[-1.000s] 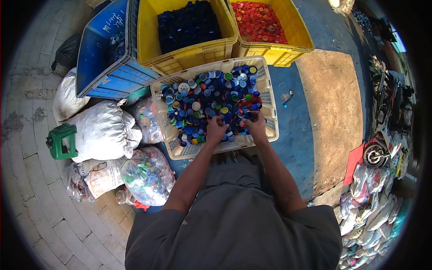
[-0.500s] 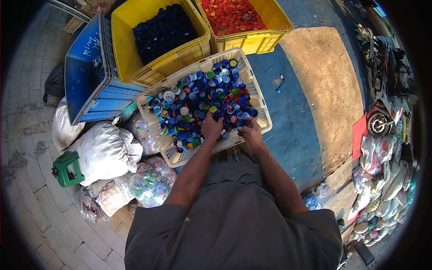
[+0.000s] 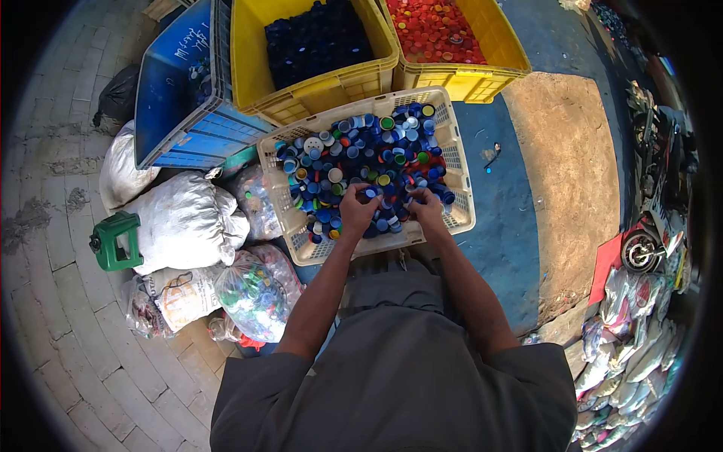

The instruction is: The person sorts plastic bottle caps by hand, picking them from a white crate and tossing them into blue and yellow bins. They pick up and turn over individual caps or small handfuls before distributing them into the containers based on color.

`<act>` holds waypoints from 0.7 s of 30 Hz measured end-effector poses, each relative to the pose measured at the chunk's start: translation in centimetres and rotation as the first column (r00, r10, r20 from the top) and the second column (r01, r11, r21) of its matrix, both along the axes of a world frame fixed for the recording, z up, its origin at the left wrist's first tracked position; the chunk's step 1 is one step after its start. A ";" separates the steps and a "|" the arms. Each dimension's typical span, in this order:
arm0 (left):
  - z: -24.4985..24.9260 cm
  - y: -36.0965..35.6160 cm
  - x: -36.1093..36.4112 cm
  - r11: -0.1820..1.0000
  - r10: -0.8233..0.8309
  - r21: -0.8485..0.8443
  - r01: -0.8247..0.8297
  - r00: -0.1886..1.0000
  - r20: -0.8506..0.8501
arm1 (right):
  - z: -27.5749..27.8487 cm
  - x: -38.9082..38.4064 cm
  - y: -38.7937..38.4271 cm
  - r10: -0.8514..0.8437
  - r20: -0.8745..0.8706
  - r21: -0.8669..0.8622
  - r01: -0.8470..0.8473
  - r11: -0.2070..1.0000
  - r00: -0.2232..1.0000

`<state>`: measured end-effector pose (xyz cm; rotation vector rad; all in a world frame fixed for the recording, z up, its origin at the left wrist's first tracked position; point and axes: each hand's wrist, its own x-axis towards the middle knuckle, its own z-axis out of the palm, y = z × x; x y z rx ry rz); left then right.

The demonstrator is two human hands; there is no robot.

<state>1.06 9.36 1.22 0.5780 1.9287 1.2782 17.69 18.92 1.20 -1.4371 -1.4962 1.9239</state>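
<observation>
A cream plastic crate [image 3: 459, 162] holds a heap of loose bottle caps [image 3: 354, 162], mostly blue, with white, green, yellow and red ones among them. Over its near part, my left hand [image 3: 358, 212] has thumb and finger closed round a light blue bottle cap [image 3: 370, 193]. To the right of it, my right hand [image 3: 428, 212] is low over the caps, its fingers bent together. Whatever lies between those fingertips is too small and hidden to make out.
Behind the crate stand a yellow bin [image 3: 316, 94] of dark blue caps and another yellow bin [image 3: 459, 79] of red caps. A blue bin [image 3: 177, 105] leans at left. White sacks [image 3: 181, 218], a green jerrycan [image 3: 118, 241] and a clear bag of caps [image 3: 252, 297] lie nearby.
The view has shifted, so the crate and bins appear farther right. My left hand has lifted slightly from the heap with a light blue cap at its fingertips; my right fingers have drawn closer together.
</observation>
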 end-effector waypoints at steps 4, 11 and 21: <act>0.9 -1.8 -0.4 0.990 0.064 0.104 -0.095 0.960 0.273 | -1.7 -2.3 0.6 0.248 0.375 0.479 -0.416 0.773 0.893; 3.0 -3.8 -0.1 0.976 0.143 0.085 -0.200 0.886 0.442 | -1.0 -5.5 -0.1 0.223 0.702 0.405 -0.636 0.657 0.677; 2.6 -4.8 0.6 0.965 0.174 0.078 -0.250 0.835 0.522 | -2.2 -6.5 0.6 0.192 0.712 0.403 -0.617 0.676 0.676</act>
